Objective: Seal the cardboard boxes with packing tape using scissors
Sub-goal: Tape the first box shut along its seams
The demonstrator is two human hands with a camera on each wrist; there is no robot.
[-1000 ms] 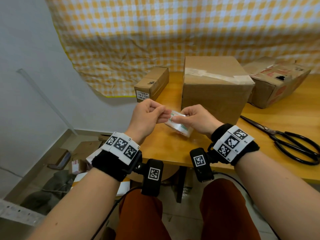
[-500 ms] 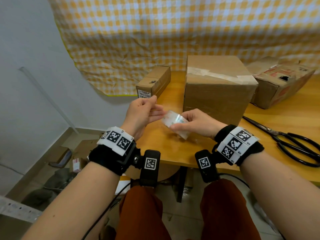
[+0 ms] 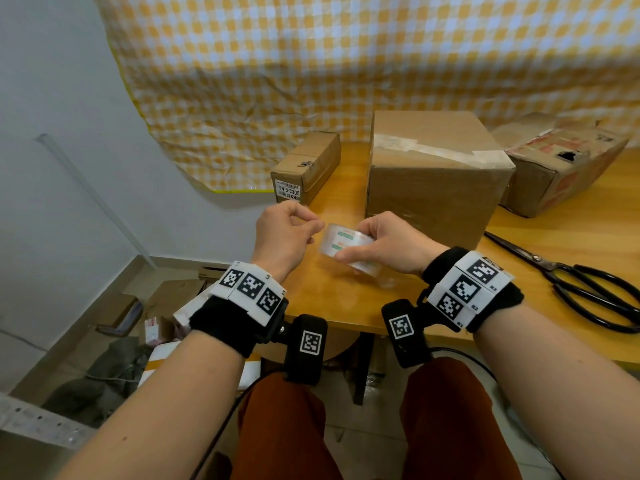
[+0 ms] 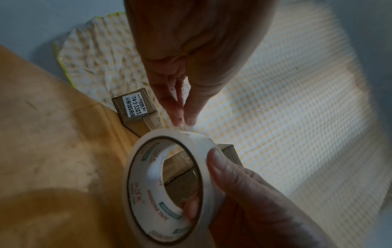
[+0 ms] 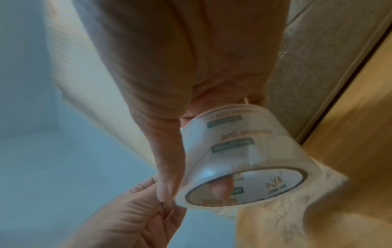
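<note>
The right hand (image 3: 384,242) grips a clear roll of packing tape (image 3: 343,244) above the near edge of the yellow wooden table (image 3: 346,306). The left hand (image 3: 285,233), thumb and fingertips pinched together, sits at the roll's left rim; whether it holds tape cannot be told. Beyond the right hand stands a large brown cardboard box (image 3: 433,174); black scissors (image 3: 588,289) lie to its right on open tabletop.

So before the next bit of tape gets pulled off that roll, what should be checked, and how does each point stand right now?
1. Tape roll held firmly: ok, the right hand grips it, thumb on the outside and a finger through the core.
2. Free tape end caught: cannot tell; the left hand has its fingertips pinched together at the roll's edge, but no loose strip shows.
3. Scissors close by: ok, lying untouched on the table to the right.
4. Box to seal ahead: ok, the large box stands just behind the hands.
5. Its top seam: already carries tape.
</note>
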